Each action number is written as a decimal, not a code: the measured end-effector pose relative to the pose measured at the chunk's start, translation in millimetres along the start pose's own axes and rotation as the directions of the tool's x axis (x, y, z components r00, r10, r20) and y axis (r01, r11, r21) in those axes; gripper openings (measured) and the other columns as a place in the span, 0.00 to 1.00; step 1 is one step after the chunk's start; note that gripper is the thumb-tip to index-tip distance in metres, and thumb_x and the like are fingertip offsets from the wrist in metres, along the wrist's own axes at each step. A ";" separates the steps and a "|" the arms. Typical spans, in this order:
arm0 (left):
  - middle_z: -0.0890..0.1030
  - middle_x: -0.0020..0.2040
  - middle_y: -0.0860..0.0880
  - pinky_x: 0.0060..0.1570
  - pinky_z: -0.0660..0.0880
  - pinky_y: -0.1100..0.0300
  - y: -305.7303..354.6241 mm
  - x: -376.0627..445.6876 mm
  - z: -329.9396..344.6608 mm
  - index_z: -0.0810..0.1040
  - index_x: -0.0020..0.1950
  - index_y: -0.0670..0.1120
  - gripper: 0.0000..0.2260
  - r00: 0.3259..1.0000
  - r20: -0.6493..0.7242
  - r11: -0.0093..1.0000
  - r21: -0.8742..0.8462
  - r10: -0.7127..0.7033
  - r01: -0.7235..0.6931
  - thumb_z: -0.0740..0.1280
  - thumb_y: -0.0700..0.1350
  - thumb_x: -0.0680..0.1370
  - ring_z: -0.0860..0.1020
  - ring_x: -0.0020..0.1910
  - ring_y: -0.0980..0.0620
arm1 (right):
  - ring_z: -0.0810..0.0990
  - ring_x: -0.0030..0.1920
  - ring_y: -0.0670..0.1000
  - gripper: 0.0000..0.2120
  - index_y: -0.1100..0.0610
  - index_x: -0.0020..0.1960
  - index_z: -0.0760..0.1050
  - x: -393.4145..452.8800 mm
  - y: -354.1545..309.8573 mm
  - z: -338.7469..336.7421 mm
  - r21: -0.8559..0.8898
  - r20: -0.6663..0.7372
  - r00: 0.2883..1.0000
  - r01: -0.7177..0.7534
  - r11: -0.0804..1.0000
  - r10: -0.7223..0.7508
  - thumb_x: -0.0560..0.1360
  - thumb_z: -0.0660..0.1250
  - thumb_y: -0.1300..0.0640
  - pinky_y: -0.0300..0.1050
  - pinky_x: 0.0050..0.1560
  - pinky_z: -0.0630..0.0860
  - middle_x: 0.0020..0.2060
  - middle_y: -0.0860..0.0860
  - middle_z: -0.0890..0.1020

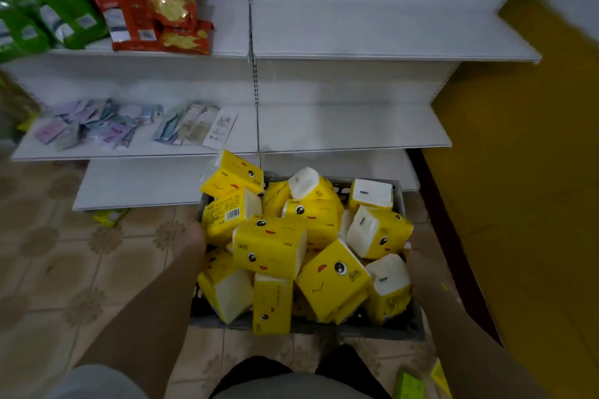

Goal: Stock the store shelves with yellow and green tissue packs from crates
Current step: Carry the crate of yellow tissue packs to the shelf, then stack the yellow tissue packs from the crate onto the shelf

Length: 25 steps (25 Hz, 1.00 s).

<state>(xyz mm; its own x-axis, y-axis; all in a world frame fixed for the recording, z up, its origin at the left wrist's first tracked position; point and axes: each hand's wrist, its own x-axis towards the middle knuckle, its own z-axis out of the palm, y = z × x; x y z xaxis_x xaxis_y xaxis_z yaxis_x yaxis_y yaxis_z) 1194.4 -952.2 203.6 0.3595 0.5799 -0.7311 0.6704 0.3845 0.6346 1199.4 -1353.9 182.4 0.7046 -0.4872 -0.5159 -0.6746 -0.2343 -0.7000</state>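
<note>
A grey crate (324,330) piled with several yellow tissue packs (269,249) printed with cartoon faces sits between my arms, in front of the white shelves. My left hand (191,238) grips the crate's left side and my right hand (413,256) grips its right side. The fingers of both hands are hidden by the rim and the packs. One yellow pack (233,175) leans over the crate's far left corner. A green tissue pack (408,385) lies on the floor at the bottom right.
The right-hand shelf boards (356,129) are bare. Red bags (152,3) and green bags (48,3) fill the upper left shelf, and small sachets (97,126) cover the middle left one. A small yellow-green pack (110,215) lies on the tiled floor. A yellow wall (518,172) stands at the right.
</note>
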 end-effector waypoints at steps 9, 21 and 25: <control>0.78 0.47 0.37 0.41 0.76 0.53 -76.0 101.4 151.5 0.75 0.54 0.43 0.20 0.977 0.015 0.977 0.022 -0.213 0.213 0.49 0.53 0.84 0.76 0.47 0.39 | 0.75 0.48 0.66 0.20 0.72 0.54 0.74 211.3 7.3 13.9 -0.236 0.176 0.977 -0.077 0.969 0.120 0.83 0.57 0.53 0.59 0.53 0.73 0.41 0.66 0.76; 0.76 0.37 0.44 0.49 0.76 0.49 -220.6 351.0 324.4 0.71 0.39 0.49 0.14 0.975 0.021 0.975 -0.013 -0.220 0.220 0.53 0.53 0.78 0.77 0.40 0.46 | 0.76 0.54 0.66 0.18 0.71 0.58 0.75 488.6 145.5 170.7 -0.437 0.194 0.966 -0.070 0.897 0.169 0.84 0.53 0.58 0.51 0.52 0.71 0.57 0.70 0.76; 0.72 0.33 0.46 0.41 0.75 0.54 -229.4 391.0 333.2 0.68 0.35 0.49 0.11 0.977 0.024 0.977 0.006 -0.214 0.214 0.55 0.53 0.75 0.74 0.34 0.48 | 0.73 0.38 0.49 0.10 0.57 0.45 0.76 516.0 158.2 200.8 -0.440 0.183 0.965 -0.092 0.893 0.189 0.81 0.58 0.61 0.43 0.42 0.72 0.53 0.66 0.78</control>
<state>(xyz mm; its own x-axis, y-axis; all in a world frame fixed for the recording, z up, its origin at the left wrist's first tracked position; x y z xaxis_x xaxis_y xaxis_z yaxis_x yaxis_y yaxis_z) 1397.4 -1053.0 -311.4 0.2231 0.4669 -0.8557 0.7354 0.4956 0.4621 1500.4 -1473.5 -293.7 0.5926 -0.3606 -0.7203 -0.7640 -0.5348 -0.3609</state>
